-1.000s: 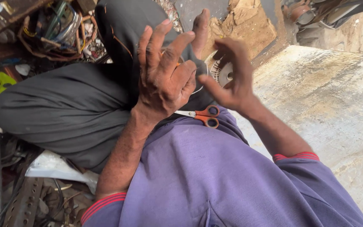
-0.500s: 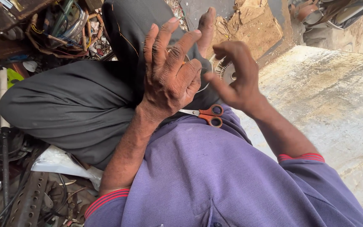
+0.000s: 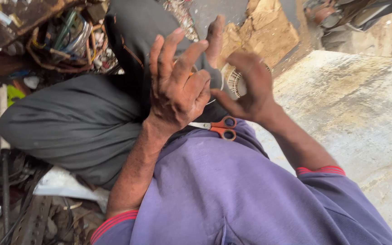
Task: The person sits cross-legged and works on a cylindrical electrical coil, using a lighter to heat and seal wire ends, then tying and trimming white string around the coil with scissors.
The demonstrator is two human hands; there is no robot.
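Here, viewed from above, I see the left hand (image 3: 178, 93) raised with its fingers (image 3: 166, 50) spread and loosely curled, the back of the hand toward the camera. A thin pale wire (image 3: 218, 88) arcs out from behind that hand toward the right; whether the left thumb and forefinger pinch it I cannot tell, since the palm side is hidden. The right hand (image 3: 248, 88) sits just to the right, its fingers bent into a hook around the same strand, near a round coil of ribbed winding (image 3: 237, 81) that lies beyond the hands, partly covered by them.

Handling, as I judge it: the wire looks light, thin and springy. It would bend easily, kink if pulled sharply, and slip through dry fingertips, so I would hold it by a pinch close to the coil, not at the free loop. The coil appears stiffer and heavier; I would take it by its outer rim.

A pair of orange-handled scissors (image 3: 218, 127) rests in the lap, near and just below the hands, touching neither. They lie blades to the left, on the purple shirt (image 3: 232, 195). A knee in dark grey trousers (image 3: 69, 122) fills the left. Far left is a tangle of scrap cables (image 3: 64, 41); to the right runs a bare concrete slab (image 3: 364, 113).
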